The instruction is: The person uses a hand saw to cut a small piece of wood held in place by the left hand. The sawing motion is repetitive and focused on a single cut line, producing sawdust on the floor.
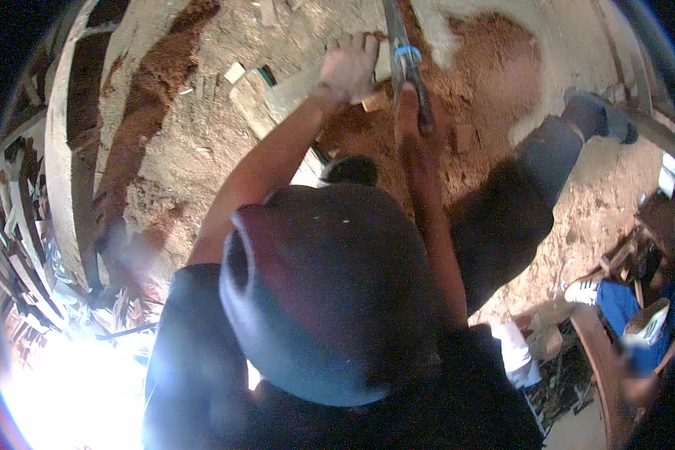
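My left hand lies flat with its fingers spread on a pale wooden board on the ground. To its right, my right hand is wrapped round the dark handle of what looks like a handsaw, seen nearly edge-on. A blue band circles the tool near the handle, and its blade points away from me past the board's right end. A second light wooden piece lies against the board's left side. A dark cap fills the middle of the view and hides what is under it.
Reddish sawdust covers the ground, with small wood offcuts around. My leg stretches out to the right. A timber frame and piled wood scraps stand at left. Another person in blue clothing is at lower right beside a curved wooden piece.
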A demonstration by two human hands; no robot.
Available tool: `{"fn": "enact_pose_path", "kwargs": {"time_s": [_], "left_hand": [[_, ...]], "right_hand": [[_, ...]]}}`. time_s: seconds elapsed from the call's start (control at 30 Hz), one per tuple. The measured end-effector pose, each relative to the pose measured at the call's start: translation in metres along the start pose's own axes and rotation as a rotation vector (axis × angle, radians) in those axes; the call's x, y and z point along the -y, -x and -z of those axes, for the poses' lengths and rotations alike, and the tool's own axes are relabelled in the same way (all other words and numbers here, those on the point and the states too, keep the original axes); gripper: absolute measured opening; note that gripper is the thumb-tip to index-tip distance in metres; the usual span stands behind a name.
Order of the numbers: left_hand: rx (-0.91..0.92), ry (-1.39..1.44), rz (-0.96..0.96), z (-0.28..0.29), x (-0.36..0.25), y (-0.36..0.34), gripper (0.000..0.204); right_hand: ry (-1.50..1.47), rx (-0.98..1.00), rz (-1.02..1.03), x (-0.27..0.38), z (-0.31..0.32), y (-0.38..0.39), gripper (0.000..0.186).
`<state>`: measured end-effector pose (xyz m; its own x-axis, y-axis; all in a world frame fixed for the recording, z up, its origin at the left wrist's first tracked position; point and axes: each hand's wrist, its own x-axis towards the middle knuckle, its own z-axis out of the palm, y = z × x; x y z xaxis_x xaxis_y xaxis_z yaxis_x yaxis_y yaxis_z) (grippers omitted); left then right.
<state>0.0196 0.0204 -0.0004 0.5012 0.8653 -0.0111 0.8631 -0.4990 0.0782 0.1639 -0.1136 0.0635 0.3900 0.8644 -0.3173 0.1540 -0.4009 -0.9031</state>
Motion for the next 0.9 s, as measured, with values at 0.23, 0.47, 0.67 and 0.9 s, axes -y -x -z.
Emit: {"fn": "enact_pose_path", "kwargs": {"time_s": [0.23, 0.47, 0.67, 0.9], "left_hand": [[0.124, -0.014, -0.044, 0.000, 0.005, 0.016, 0.091], [0.020, 0.052, -0.053, 0.002, -0.006, 0.020, 0.050], [-0.051, 0.003, 0.017, 0.006, -0.006, 0.026, 0.036], [-0.032, -0.014, -0.012, 0.008, -0.007, 0.028, 0.034]], "right_hand": [[-0.219, -0.037, -0.133, 0.021, -0.006, 0.026, 0.028], [-0.245, -0.076, -0.143, 0.002, 0.004, 0.055, 0.025], [-0.093, -0.060, -0.096, 0.003, 0.017, 0.114, 0.030], [-0.046, -0.086, -0.019, 0.007, -0.022, 0.063, 0.035]]}}
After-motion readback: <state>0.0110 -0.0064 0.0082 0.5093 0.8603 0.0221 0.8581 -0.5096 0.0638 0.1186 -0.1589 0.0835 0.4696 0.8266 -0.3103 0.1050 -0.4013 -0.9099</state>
